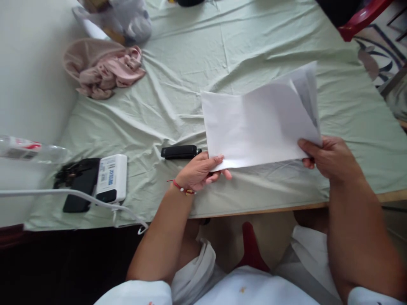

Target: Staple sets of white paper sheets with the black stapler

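A small stack of white paper sheets (254, 127) is held up over the near part of the table. My left hand (200, 169), with a red string bracelet (182, 188) at the wrist, pinches the near left corner, thumb on top and fingers beneath. At the near right corner my right hand (327, 156) grips the sheets the same way. The sheets fan apart at the far right, where grey marks show on an inner one. Just beyond my left hand lies a black stapler-like object (179, 151), its right end partly hidden.
A pale green cloth (178, 106) covers the table. On the left are a white power bank (112, 178) with a cable (79, 195), a black phone (81, 186), a plastic bottle (32, 150), a crumpled pink cloth (104, 70) and a plastic bag (127, 19). A red chair (365, 19) stands far right.
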### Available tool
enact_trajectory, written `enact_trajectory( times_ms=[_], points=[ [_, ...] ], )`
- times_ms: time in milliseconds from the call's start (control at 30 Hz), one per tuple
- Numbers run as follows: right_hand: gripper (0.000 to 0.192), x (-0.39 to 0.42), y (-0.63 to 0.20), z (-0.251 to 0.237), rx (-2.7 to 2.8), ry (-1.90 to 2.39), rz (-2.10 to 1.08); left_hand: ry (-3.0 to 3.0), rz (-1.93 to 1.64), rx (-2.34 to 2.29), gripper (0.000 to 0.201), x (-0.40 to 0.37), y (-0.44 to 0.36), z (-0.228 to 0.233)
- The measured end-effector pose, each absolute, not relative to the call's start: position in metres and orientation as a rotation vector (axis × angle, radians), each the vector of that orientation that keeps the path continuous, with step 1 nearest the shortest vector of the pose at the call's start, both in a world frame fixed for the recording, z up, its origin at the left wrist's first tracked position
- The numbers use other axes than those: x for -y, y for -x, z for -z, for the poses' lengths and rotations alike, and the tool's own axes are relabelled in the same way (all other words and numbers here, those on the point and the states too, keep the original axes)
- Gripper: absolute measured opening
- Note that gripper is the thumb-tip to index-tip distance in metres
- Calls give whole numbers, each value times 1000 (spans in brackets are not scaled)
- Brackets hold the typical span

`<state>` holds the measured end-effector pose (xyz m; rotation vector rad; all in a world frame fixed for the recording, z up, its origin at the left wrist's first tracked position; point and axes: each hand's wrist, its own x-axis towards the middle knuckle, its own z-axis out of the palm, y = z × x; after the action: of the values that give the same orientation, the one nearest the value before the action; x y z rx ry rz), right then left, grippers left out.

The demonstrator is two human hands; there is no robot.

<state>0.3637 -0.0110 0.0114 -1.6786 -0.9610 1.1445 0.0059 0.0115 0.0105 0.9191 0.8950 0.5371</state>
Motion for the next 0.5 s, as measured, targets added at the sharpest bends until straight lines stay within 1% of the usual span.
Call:
enact_trajectory(
  times_ms=[133,300,500],
  points=[
    [74,12,-361,-22,716,1604,-1158,-850,-560,-881,53,-10,-7,-12],
    [75,9,-354,-32,554,1527,-1123,-855,-579,-830,50,-8,-9,-15],
    [75,5,-351,-30,531,1483,-1117,-973,-600,-954,63,-5,-14,-12]
  ],
)
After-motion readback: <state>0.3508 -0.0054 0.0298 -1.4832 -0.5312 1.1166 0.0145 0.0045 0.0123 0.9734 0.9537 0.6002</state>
